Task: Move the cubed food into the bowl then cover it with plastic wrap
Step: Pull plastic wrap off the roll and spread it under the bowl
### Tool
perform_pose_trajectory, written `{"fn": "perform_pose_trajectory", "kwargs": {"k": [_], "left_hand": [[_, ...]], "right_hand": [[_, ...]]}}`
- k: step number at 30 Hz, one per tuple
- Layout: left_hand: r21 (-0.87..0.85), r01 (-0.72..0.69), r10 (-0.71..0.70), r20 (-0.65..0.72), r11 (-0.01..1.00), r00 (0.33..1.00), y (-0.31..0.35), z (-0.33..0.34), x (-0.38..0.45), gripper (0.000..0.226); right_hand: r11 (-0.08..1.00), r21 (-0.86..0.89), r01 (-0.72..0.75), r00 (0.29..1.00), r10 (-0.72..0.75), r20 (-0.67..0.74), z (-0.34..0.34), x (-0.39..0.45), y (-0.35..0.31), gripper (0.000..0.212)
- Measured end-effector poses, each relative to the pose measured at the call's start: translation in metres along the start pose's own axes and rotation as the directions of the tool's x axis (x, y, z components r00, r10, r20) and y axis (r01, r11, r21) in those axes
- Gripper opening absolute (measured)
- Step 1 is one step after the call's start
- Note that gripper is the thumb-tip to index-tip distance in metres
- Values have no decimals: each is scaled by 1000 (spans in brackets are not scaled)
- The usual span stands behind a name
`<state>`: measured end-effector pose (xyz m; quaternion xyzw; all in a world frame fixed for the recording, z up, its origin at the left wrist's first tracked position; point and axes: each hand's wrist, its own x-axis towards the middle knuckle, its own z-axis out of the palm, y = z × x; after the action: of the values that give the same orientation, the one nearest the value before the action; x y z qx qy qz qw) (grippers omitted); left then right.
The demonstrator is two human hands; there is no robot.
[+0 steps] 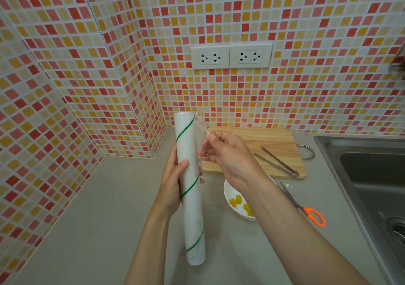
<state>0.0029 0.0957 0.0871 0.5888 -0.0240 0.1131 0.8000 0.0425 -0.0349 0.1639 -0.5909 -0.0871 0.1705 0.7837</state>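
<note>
Two hands share one roll of plastic wrap [190,188]. Leftmost, the left hand [173,186] is clamped around the roll's middle, holding it upright and off the counter, probably so the film can peel free. Beside it, the right hand [228,155] has its fingertips pinched together on the loose film edge [202,135], likely to draw out a sheet. Under that wrist sits one white bowl [230,197] already holding several yellow cubes [235,201] (exact count hidden by the arm). Farther right, one cutting board [263,140] carries one pair of tongs [277,163], and one pair of orange-handled scissors [306,210] lies near the sink [361,164], handy for cutting.
</note>
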Motion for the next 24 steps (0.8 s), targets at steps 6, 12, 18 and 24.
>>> {"fn": "perform_pose_trajectory", "kwargs": {"k": [6, 12, 18, 24], "left_hand": [[94, 70, -68, -28, 993, 997, 3, 9, 4, 44], [148, 44, -39, -31, 988, 999, 8, 18, 7, 36], [161, 24, -10, -88, 987, 996, 11, 23, 8, 40], [100, 202, -196, -65, 974, 978, 15, 34, 9, 42]], "right_hand": [[999, 46, 13, 993, -8, -114, -10, 3, 5, 23], [998, -63, 8, 992, -16, -127, -9, 0, 28, 21], [964, -131, 230, 940, -255, -226, -5, -5, 37, 12], [801, -421, 426, 780, -561, -277, -9, -2, 39, 17]]}}
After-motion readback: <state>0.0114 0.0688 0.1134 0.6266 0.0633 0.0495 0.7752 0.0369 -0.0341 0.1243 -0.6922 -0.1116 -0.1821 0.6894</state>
